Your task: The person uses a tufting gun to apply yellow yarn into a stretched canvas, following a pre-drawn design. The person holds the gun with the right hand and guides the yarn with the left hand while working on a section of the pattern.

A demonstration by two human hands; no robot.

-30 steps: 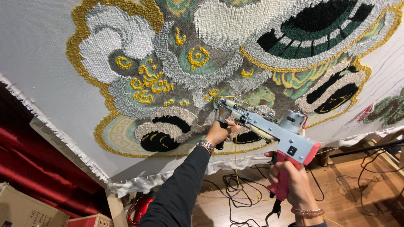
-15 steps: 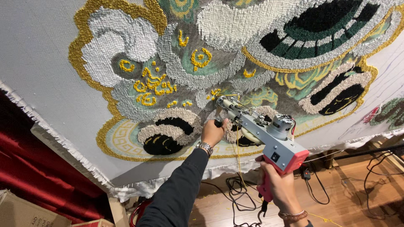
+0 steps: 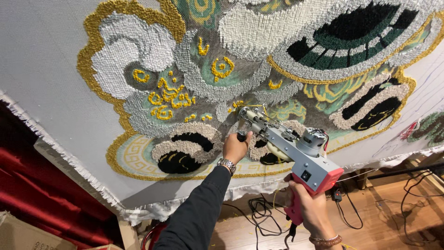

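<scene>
A grey and red tufting gun (image 3: 296,155) is pressed nose-first against a large stretched cloth (image 3: 46,69) bearing a tufted design (image 3: 222,83) in white, grey, gold, green and black yarn. My left hand (image 3: 237,146), with a metal watch on its wrist and a dark sleeve, grips the gun's black front handle. My right hand (image 3: 309,210), wearing a bead bracelet, holds the red rear grip below the motor. Yellow yarn (image 3: 259,111) feeds into the gun's tip, which touches the design near a gold and green patch.
The cloth's frayed lower edge (image 3: 152,210) hangs over a wooden floor (image 3: 379,213) strewn with black cables (image 3: 259,215). A red curtain (image 3: 41,194) fills the lower left, with a cardboard box (image 3: 23,234) at the corner.
The gun and both hands have shifted slightly left and up along the design, and the view has followed them.
</scene>
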